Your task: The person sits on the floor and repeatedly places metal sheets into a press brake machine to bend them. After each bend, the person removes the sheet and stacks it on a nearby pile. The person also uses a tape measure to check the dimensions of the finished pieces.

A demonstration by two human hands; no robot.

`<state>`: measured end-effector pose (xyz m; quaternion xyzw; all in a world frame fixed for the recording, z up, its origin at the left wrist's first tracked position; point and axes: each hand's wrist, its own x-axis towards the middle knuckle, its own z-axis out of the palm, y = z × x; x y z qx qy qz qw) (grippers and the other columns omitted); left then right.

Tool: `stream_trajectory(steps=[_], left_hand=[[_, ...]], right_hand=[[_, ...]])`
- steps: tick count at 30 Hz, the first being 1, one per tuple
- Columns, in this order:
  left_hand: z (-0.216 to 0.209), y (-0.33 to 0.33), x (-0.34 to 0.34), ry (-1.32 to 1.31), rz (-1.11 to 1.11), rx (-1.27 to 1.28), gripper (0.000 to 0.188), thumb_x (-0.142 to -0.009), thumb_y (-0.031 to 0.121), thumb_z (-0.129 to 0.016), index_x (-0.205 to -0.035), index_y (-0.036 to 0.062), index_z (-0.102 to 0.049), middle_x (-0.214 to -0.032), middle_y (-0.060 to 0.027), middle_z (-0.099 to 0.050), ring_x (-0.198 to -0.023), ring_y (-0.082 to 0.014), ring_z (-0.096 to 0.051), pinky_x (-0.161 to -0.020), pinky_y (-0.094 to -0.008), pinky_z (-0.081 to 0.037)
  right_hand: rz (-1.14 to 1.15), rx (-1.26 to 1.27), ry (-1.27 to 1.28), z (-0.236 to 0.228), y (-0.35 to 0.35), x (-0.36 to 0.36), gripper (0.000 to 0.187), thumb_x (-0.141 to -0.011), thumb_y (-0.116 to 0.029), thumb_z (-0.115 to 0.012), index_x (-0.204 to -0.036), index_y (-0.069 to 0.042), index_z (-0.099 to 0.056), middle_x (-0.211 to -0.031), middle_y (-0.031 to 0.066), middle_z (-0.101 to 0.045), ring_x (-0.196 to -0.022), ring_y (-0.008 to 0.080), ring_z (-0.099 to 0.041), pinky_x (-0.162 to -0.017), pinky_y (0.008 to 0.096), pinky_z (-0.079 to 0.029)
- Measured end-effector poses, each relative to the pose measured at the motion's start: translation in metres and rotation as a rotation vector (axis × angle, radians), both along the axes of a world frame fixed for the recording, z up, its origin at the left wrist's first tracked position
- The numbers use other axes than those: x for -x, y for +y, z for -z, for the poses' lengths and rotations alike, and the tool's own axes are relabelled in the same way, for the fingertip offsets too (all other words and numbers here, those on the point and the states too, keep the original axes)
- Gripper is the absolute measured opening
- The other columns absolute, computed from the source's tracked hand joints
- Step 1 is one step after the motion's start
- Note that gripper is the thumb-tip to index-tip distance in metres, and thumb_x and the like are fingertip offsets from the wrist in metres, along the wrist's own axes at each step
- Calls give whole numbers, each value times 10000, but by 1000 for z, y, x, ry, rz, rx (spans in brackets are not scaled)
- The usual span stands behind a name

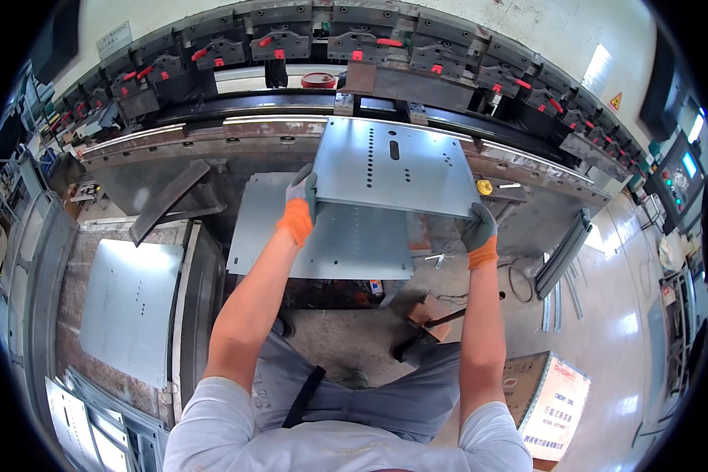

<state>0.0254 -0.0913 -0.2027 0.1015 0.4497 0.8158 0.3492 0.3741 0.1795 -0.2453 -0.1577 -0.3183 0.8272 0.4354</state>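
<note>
Pale shirt (pixel 334 455), gloved hands (pixel 304 191) (pixel 477 228) pinching punched metal sheet (pixel 429 161) at either side, printed carton (pixel 554 405)

A low dark counter (pixel 322 296) in the middle bears a wide grey metal sheet (pixel 322 245) with small holes, lying flat. To the left, a worn brown platform (pixel 126 229) carries another flat sheet (pixel 126 307). On the pale floor (pixel 617 315) at right stand a printed cardboard box (pixel 557 409) and, farther off, some long metal strips (pixel 557 305).

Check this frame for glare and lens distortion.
Head view: strong fisheye, bowing the long row of clamps and leaving black corners; bright glare on the left-hand sheet and patches on the floor; softer sheen on the held sheet.
</note>
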Motion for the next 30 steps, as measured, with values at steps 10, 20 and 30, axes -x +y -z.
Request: stream_trajectory(steps=[10, 20, 30], left_hand=[[-26, 23, -23, 5, 29, 11, 446, -887, 153, -556, -1333, 163, -569, -1094, -70, -647, -890, -219, -666, -697, -382, -601], [-13, 32, -17, 29, 30, 59, 479, -896, 194, -574, -1373, 181, -537, -1099, -53, -654, -903, -205, -669, -709, -399, -591], [2, 47, -6, 26, -30, 56, 501, -884, 154, -552, -1384, 156, -519, -1063, -77, -653, -873, -231, -671, -675, -417, -585]], right_hand=[[180, -78, -340, -27, 37, 1, 357, -874, -109, -564, -1227, -86, -616, -1008, 50, -695, -804, 199, -689, -651, 349, -605], [238, -71, -393, -28, 41, 5, 399, -859, -99, -560, -1255, -90, -614, -963, 55, -700, -732, 205, -694, -609, 363, -614], [194, -87, -409, -32, 45, 4, 396, -854, -113, -560, -1245, -91, -614, -957, 43, -695, -724, 194, -687, -597, 348, -608]])
